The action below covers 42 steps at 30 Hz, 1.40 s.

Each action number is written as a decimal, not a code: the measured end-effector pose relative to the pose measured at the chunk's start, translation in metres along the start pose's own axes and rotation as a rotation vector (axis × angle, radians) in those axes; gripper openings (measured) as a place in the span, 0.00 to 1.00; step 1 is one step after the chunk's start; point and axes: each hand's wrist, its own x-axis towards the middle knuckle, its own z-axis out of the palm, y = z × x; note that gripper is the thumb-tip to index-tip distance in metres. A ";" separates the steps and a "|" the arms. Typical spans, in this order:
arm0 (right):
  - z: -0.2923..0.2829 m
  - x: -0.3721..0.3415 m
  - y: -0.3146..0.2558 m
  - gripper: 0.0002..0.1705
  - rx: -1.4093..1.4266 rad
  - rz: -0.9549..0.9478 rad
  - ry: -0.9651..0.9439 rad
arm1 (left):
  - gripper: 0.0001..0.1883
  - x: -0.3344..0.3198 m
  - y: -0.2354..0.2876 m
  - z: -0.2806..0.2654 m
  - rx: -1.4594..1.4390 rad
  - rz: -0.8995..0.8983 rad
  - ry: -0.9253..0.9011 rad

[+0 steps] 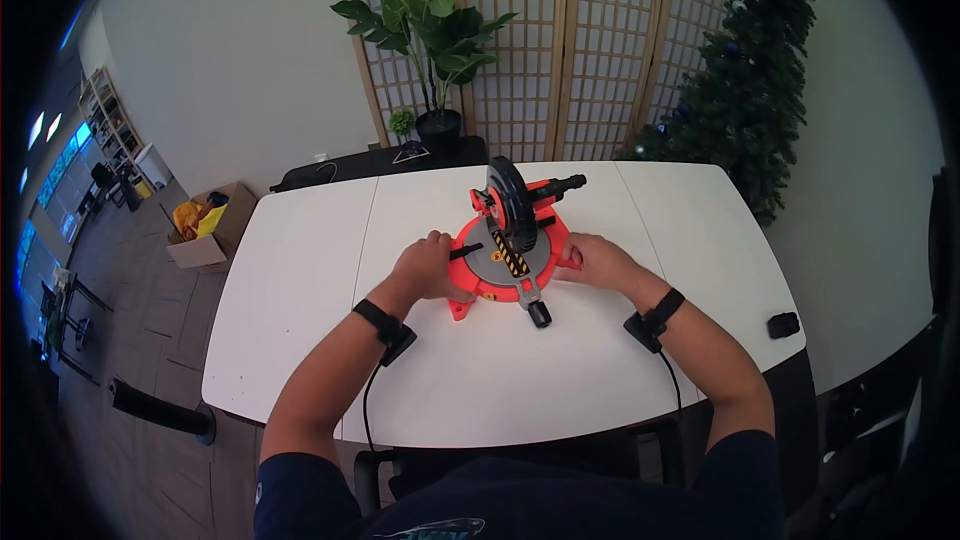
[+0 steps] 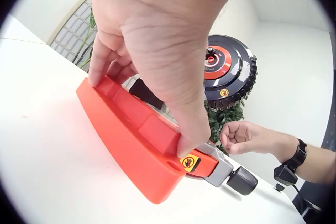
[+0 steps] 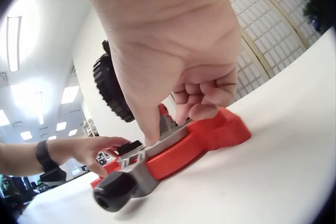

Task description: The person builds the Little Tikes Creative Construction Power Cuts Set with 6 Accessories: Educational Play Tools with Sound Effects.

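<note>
A toy miter saw (image 1: 475, 265) with an orange-red base and grey round turntable stands upright on the white table. My left hand (image 1: 424, 268) grips the left side of its base, thumb near the front and fingertips farther back on the red foot (image 2: 123, 140). On the opposite side, my right hand (image 1: 600, 262) holds the base edge, with the thumb on top and the fingers curled at the red side foot (image 3: 226, 129). The black toothed blade (image 1: 512, 205) rises above the turntable. A black knob (image 1: 540, 314) points toward me at the front.
The white table (image 1: 300, 340) carries a small black object (image 1: 783, 325) at its right edge. Beyond it stand a potted plant (image 1: 438, 128), a folding screen (image 1: 610, 50) and a decorated tree (image 1: 745, 90). A cardboard box (image 1: 225, 230) sits on the floor at left.
</note>
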 end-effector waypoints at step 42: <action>-0.028 0.065 0.014 0.69 -0.145 -0.091 -0.322 | 0.58 -0.004 -0.002 -0.014 -0.071 0.023 -0.060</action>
